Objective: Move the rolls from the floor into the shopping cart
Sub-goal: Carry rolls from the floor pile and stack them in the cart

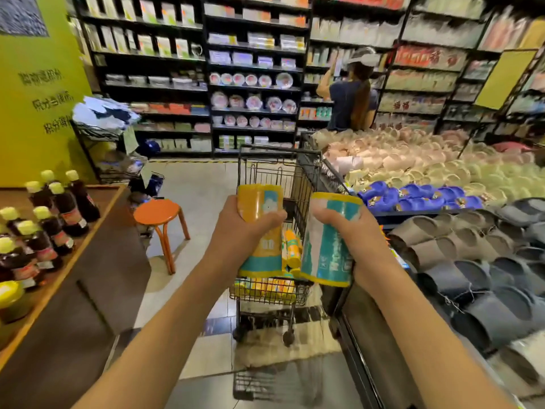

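Each hand clamps one roll over the black wire shopping cart (pixel 267 172): the left hand (pixel 239 224) grips an orange-and-teal wrapped roll (pixel 259 202), the right hand (pixel 358 234) a teal-and-yellow wrapped roll (pixel 327 249). Released carelessly, the right roll, near the cart's right wall, could likely drop outside.

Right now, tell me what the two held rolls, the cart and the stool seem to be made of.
Roll in the left hand and roll in the right hand: glossy printed plastic wrap, with sheen and creases; contents hidden.
Shopping cart: thin dark wire grid, likely coated metal.
Stool: smooth orange seat, tubular legs; probably painted metal, though the seat could be plastic.
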The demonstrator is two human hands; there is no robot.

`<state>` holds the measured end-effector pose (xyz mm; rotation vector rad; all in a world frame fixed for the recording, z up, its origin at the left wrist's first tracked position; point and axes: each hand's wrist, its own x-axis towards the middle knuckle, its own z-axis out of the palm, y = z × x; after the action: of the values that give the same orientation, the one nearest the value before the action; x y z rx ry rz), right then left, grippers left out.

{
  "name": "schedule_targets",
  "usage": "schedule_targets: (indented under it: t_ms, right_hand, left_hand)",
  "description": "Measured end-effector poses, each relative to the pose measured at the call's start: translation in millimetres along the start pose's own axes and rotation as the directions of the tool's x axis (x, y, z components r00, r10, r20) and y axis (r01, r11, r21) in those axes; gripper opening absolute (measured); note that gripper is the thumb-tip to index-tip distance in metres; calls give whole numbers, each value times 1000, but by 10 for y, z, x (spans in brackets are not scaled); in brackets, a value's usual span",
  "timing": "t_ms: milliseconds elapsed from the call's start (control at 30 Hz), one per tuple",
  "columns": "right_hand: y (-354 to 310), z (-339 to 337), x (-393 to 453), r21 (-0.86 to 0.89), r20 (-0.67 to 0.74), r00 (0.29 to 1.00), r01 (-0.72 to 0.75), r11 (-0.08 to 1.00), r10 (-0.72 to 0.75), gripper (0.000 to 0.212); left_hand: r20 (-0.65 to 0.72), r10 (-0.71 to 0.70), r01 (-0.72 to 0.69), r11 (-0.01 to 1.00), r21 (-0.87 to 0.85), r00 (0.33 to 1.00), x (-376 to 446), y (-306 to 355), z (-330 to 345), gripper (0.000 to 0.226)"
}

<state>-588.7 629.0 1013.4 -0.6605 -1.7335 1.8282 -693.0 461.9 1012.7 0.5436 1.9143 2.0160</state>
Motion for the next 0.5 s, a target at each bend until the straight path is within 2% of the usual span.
schedule_targets:
  t_ms: [100, 300, 433, 500]
  right_hand:
    - [5, -47, 520, 1, 35, 999, 0, 1000, -1, 74]
    - [123, -6, 1506, -6, 67, 997, -31, 999, 32, 78]
    - [318, 136, 2097, -20, 90, 994, -60, 998, 61, 46]
    - [465, 233, 2401, -17, 87, 994, -71, 997, 72, 46]
  left_hand:
    - [-46, 0, 0, 1000, 0, 999, 448, -50, 117, 42]
    - [-97, -24, 26, 999, 27, 995, 1349, -216, 236, 44]
    - [-94, -76, 79, 996, 34, 993, 1956, -445, 254, 44]
    - [-83, -107, 110, 993, 41, 991, 2293, -618, 243, 45]
